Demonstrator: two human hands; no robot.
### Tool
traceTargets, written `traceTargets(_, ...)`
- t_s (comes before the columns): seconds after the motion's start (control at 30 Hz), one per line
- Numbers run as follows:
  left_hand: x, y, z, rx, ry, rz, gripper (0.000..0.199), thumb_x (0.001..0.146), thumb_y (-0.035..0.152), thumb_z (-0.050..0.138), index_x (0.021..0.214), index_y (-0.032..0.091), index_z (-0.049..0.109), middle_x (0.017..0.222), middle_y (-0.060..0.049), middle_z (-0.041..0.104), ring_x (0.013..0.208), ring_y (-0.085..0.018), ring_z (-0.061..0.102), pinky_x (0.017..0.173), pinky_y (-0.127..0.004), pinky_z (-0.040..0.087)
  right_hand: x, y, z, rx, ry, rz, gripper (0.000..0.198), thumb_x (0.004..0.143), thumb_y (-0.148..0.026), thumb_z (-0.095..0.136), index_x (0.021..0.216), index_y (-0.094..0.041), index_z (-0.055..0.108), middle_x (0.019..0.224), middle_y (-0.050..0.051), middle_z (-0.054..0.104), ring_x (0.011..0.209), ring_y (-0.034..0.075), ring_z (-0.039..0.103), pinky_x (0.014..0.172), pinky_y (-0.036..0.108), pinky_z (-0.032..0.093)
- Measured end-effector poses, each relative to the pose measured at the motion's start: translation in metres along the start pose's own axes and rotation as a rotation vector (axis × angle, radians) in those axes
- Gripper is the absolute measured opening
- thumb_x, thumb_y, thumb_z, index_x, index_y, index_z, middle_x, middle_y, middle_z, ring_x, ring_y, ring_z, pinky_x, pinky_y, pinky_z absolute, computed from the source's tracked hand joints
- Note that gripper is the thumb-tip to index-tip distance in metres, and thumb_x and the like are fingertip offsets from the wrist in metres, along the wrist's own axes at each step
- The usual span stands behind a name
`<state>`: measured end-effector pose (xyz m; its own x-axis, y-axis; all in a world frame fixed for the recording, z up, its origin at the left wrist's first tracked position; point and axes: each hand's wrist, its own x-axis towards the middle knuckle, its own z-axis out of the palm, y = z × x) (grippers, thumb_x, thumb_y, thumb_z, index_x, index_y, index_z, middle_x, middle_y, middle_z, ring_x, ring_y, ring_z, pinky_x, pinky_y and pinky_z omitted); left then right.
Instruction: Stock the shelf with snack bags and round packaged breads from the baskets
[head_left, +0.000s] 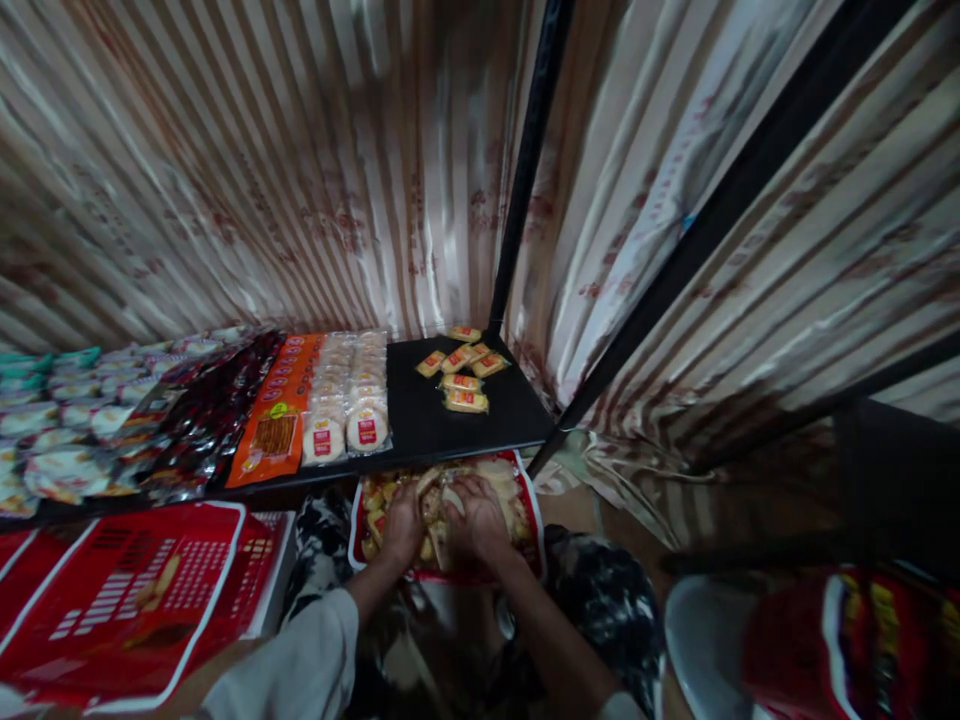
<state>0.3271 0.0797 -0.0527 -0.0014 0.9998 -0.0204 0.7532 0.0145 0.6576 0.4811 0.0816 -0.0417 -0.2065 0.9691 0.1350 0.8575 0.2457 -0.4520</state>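
A red basket (534,500) with a white rim sits between the knees, below the shelf edge, filled with small wrapped yellow snacks. Both hands reach down into it. My left hand (403,522) curls its fingers around wrapped snacks (433,500) near the middle of the basket. Beside it, my right hand (480,515) is also closed over wrapped snacks, its fingertips partly hidden among them. Dim light and blur keep me from telling how many pieces each hand holds. Above the basket, several yellow wrapped snacks (466,401) lie loose on the black shelf (420,430).
Along the shelf stand rows of white round crackers (349,400), an orange packet (274,410), dark shiny packets (217,410) and white packets (82,420). Red baskets (150,590) lie at left. Black posts (525,180) rise before a striped curtain (337,150). A red container (787,640) is at right.
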Motion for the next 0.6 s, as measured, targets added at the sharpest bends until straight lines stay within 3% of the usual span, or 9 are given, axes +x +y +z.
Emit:
traceTargets(0.2, -0.007, -0.002, -0.007, -0.218, 0.170, -0.118, 0.035, 0.088, 0.021, 0.033, 0.109, 0.011, 0.060, 0.106, -0.014, 0.067, 0.099, -0.021, 0.062, 0.091, -0.038, 0.047, 0.005, 0.002, 0.000, 0.007, -0.029, -0.010, 0.032, 0.083, -0.028, 0.051, 0.109, -0.018, 0.066, 0.115, 0.009, 0.064, 0.111, 0.026, 0.049, 0.099, 0.038, 0.035)
traceTargets(0.37, -0.022, 0.003, -0.021, -0.405, 0.139, -0.222, 0.038, 0.088, 0.032, 0.034, 0.111, 0.012, 0.057, 0.103, -0.012, 0.068, 0.080, -0.019, 0.066, 0.077, -0.035, 0.053, 0.007, -0.003, -0.002, 0.068, 0.025, 0.022, 0.044, 0.081, -0.032, 0.056, 0.120, -0.012, 0.058, 0.118, 0.014, 0.062, 0.113, 0.027, 0.050, 0.101, 0.039, 0.036)
traceTargets(0.6, -0.036, 0.012, -0.033, -0.688, 0.120, -0.393, 0.037, 0.083, 0.039, 0.045, 0.108, 0.014, 0.056, 0.074, -0.004, 0.068, 0.058, -0.016, 0.063, 0.056, -0.027, 0.050, -0.002, -0.005, 0.001, 0.384, 0.019, -0.022, 0.040, 0.084, -0.031, 0.049, 0.121, -0.019, 0.057, 0.100, 0.008, 0.070, 0.096, 0.022, 0.062, 0.087, 0.037, 0.048)
